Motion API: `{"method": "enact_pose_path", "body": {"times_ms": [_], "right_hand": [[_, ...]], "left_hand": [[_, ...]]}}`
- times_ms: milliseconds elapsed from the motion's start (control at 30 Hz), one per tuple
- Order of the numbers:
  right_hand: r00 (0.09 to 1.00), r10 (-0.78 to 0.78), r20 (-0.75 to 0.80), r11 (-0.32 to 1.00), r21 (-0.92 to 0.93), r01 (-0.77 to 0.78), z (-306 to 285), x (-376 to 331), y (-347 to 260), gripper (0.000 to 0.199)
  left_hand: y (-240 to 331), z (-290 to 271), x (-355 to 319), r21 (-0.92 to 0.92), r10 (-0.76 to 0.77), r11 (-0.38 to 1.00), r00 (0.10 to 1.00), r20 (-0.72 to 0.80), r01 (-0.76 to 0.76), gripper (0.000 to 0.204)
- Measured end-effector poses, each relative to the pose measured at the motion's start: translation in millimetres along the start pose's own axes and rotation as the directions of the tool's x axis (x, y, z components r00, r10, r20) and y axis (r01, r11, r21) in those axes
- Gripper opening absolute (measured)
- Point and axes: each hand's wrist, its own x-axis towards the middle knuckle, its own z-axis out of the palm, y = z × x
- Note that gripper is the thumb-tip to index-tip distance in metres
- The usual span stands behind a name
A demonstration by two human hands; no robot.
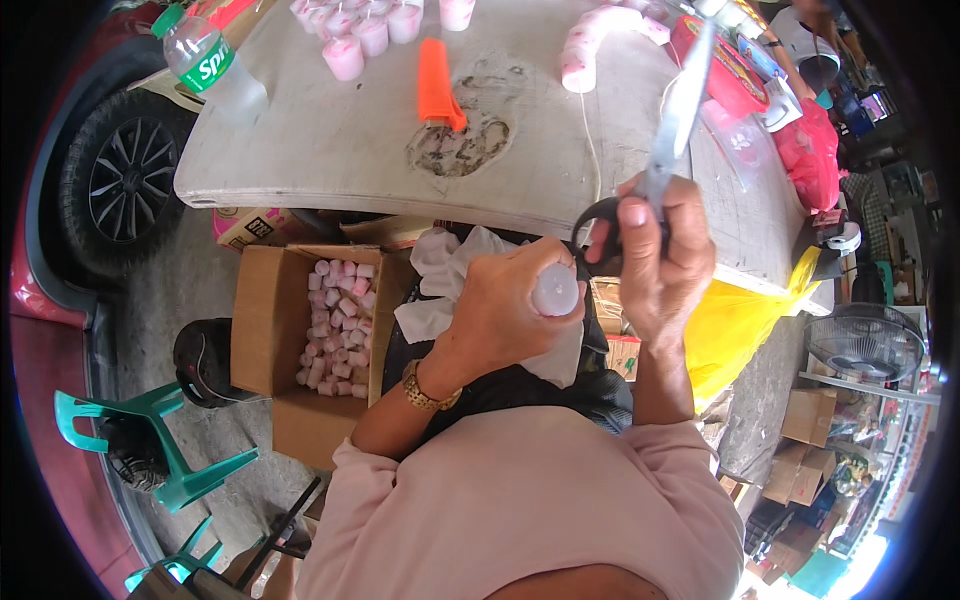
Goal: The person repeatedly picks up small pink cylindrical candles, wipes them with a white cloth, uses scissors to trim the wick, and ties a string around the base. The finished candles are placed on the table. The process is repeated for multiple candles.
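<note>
My left hand is wrapped around a small white cylinder, a candle-like piece, held in front of my chest above a white cloth on my lap. My right hand grips a pair of scissors by their black handles, the silver blades pointing up and away over the table. The two hands are close together, almost touching. A thin white string runs across the table toward my hands.
A worn white table holds several pink and white candles, an orange tool, a clear plastic bottle and red packets. A cardboard box of small pink pieces stands at my left. Green plastic chairs, a car wheel and a fan surround me.
</note>
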Motion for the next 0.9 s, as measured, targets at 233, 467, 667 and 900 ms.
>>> {"method": "enact_pose_path", "body": {"times_ms": [233, 467, 667, 900], "right_hand": [[0.926, -0.366, 0.094, 0.873, -0.31, 0.376, 8.3, -4.8, -6.9, 0.013], [0.951, -0.144, -0.273, 0.955, 0.214, 0.206, 0.4, -3.0, -20.9, 0.016], [0.995, 0.098, 0.022, 0.958, 0.267, -0.1, 13.7, -19.9, 6.4, 0.011], [0.918, 0.325, 0.227, 0.708, 0.585, -0.395, -12.1, -46.2, 25.0, 0.043]], "left_hand": [[-4.7, -2.7, 2.6, 0.019, -0.018, 1.0, 0.999, -0.031, 0.018, 0.022], [-10.1, -2.1, 4.9, 0.044, 0.064, 0.997, 0.994, -0.091, -0.06, 0.018], [-10.4, -4.4, 2.0, -0.003, 0.085, 0.996, 0.995, -0.061, -0.085, 0.025], [-14.3, -43.1, -15.9, -0.006, 0.041, 0.999, 0.998, 0.042, -0.041, 0.046]]}}
